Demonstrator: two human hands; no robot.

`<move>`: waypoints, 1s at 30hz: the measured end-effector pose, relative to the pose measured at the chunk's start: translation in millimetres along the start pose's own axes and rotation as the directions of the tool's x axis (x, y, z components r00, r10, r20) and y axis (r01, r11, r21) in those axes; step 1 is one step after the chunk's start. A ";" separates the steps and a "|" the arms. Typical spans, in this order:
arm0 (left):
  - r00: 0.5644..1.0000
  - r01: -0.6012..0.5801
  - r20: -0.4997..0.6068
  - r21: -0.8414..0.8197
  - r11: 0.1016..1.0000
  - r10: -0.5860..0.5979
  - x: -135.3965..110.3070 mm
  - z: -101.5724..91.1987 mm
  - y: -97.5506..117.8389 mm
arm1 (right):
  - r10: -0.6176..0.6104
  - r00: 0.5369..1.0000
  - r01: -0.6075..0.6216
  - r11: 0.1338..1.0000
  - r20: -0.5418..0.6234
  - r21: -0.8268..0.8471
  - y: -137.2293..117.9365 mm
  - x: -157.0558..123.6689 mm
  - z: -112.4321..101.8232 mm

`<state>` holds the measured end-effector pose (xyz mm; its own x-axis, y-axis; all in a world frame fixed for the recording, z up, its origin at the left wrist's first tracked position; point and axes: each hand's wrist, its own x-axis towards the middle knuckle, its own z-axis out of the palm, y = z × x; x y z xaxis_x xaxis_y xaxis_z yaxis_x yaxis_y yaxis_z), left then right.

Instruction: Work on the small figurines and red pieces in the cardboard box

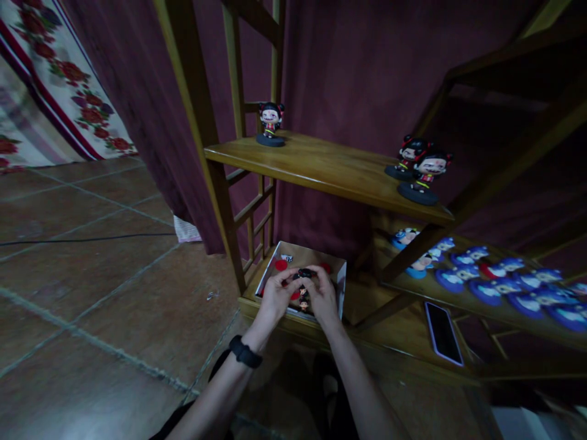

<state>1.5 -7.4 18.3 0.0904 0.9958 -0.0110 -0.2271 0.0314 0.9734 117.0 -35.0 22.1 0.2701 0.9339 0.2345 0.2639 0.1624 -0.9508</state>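
Both my hands meet above a shallow white box (342,287) on the bottom shelf. Between the fingertips of my left hand (275,296) and my right hand (321,294) is a small black-haired figurine (304,273), partly covered by the fingers. Beneath it in the box lie more small black-haired figurine pieces (303,304) and several red round pieces (281,264). A black band (246,352) is around my left wrist.
On the wooden shelf (321,162) above stand a figurine on a dark base (270,122) and two more at its right end (426,177). Blue-based figurines (499,287) line a shelf at right. A phone (444,333) lies on the lower shelf. A black cable (92,239) crosses the tiled floor.
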 end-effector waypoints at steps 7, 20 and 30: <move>1.000 -0.017 -0.001 0.011 1.000 0.017 1.9 -0.9 -5.1 | 0.011 1.000 -0.010 0.999 -0.010 0.053 0.7 0.8 2.9; 0.993 0.093 -0.060 -0.108 0.990 -0.099 -0.2 -1.4 3.0 | 0.087 0.993 -0.108 0.940 0.081 0.324 -0.2 8.3 0.7; 0.979 0.194 -0.023 -0.180 0.964 -0.201 -3.9 0.0 -0.6 | 0.118 0.991 -0.132 0.934 0.061 0.331 2.3 9.1 2.3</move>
<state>1.3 -11.3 17.7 0.1120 0.9709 -0.2118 -0.3759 0.2387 0.8954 117.9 -25.4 21.6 0.2425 0.9642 0.1074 -0.0958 0.1340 -0.9863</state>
